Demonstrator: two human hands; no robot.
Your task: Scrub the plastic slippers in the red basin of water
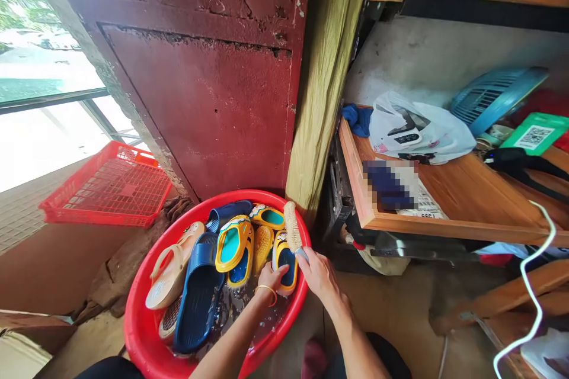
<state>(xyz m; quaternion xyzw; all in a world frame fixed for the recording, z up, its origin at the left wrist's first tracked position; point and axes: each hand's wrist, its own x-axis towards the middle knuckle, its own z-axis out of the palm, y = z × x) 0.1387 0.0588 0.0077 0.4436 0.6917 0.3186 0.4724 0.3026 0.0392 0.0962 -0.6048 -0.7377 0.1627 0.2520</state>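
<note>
A red basin point(133, 308) holds water and several pieces of footwear. Near its right side, my left hand point(270, 279) grips the edge of a yellow clog point(281, 240) with a blue inside. My right hand point(317, 272) is closed round the handle of a scrub brush point(291, 226), whose pale bristles stand beside the clog at the basin's rim. Left of the clog lie another yellow clog with a teal inside point(231, 243), a large dark blue slide point(198, 302) and a beige sandal point(166, 284).
Behind the basin stands a worn dark red door point(213, 100). A red plastic crate point(111, 186) is at the left. On the right, a wooden shelf point(462, 189) bears a white plastic bag point(418, 127) and a blue fan point(493, 98). A white cable point(531, 284) hangs at the far right.
</note>
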